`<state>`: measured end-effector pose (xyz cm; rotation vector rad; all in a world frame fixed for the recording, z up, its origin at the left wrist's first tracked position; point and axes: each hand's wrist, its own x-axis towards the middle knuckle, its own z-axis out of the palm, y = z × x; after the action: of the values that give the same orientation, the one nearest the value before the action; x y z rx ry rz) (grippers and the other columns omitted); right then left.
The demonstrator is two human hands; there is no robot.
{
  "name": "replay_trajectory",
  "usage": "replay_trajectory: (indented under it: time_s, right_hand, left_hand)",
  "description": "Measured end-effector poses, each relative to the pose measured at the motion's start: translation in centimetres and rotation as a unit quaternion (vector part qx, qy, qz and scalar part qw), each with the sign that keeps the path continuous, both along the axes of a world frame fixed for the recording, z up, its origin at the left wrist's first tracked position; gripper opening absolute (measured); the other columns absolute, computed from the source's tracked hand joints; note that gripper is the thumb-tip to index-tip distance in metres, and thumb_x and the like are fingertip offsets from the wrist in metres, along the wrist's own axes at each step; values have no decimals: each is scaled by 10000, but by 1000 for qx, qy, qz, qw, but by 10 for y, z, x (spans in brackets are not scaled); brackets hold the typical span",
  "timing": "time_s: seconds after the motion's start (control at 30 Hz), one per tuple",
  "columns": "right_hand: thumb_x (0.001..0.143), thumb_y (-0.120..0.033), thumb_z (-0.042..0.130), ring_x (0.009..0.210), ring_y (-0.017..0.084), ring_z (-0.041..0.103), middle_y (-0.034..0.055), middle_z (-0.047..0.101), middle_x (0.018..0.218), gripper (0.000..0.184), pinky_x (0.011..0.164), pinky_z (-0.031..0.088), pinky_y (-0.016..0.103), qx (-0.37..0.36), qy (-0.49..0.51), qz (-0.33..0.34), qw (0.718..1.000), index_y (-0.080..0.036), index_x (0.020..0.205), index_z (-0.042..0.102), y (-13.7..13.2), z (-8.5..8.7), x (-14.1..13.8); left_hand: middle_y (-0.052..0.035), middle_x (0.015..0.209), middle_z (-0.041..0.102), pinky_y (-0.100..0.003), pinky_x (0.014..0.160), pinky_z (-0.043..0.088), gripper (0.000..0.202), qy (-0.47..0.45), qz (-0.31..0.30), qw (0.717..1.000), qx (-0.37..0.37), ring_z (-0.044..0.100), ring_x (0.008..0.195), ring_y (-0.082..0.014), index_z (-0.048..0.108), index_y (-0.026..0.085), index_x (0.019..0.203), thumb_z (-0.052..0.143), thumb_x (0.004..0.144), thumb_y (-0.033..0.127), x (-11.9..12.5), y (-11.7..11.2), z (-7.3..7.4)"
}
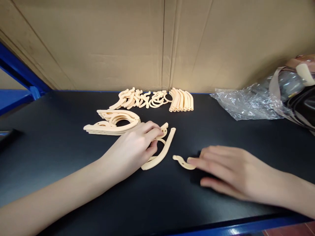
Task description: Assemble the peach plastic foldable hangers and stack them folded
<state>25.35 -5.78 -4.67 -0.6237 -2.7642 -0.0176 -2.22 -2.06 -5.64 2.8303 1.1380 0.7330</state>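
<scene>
- Hook piece (185, 165), smooth, cream, S-curved: flat on black tabletop (147, 203), touched by your right hand (221, 168), its thumb held apart.
- Curved bar (162, 153), rounded: beside your left hand (141, 137), bent over a holed part (164, 127); its grip is hidden, cannot tell.
- Stacked hangers (108, 129): beyond your left wrist.
- Loose curved parts (175, 98): before cardboard wall (118, 49).
- Crinkled clear plastic (248, 105): far right.
- Blue front edge (246, 227): nearer you than both hands.

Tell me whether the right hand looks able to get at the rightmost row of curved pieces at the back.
Probably yes: the left hand and the crinkled plastic lie to either side of the right hand's way to that row; it would only need to leave the small curved piece it touches.
</scene>
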Motion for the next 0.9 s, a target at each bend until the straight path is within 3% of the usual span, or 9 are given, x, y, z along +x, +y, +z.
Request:
replay_trajectory:
  time_s: [0.13,0.27,0.43,0.67,0.8,0.9]
  right_hand:
    - [986,-291,511,809,218,642,81,695,858,277,763,488,361,51,-1,-72,996,-106,1150,638,31,-1,16]
    - [979,-314,523,839,216,605,108,681,991,296,750,477,360,44,-2,-46,998,-117,1161,647,40,1,6]
    - [972,-310,533,980,235,589,144,646,1134,309,829,483,380,-1,13,-28,1000,-111,1185,635,31,-4,-11]
    - [942,-312,594,973,185,601,88,671,1060,206,874,485,343,-175,71,51,981,-164,1067,664,17,4,-10]
    - [937,-247,572,1002,196,608,87,666,1099,224,857,497,358,-156,91,-2,984,-210,1141,659,25,9,2]
    - [905,-301,619,1054,227,599,83,641,1178,257,867,501,389,-130,60,-51,988,-260,1153,674,38,10,17]
  left_hand:
    - [-74,1164,657,-333,839,548,309,60,-66,996,-30,647,984,-204,633,156,1143,474,910,30,-2,-1,5]
    - [-59,1274,635,-334,914,522,329,79,-102,991,-24,627,1090,-200,598,177,1206,466,937,41,-6,-2,7]
    - [-78,1299,622,-328,883,539,399,125,-92,988,0,632,1103,-208,578,163,1244,446,908,-9,-9,-3,5]
    - [-94,1216,649,-348,835,550,443,136,-68,988,40,649,1035,-235,585,136,1224,412,864,-57,-8,-3,4]
    - [-90,1209,649,-340,823,547,499,136,-62,988,38,644,1016,-226,599,141,1202,347,838,-87,-7,-2,5]
    - [-99,1182,659,-340,800,552,495,131,-57,989,39,652,978,-225,613,128,1191,334,840,-80,-6,-2,7]
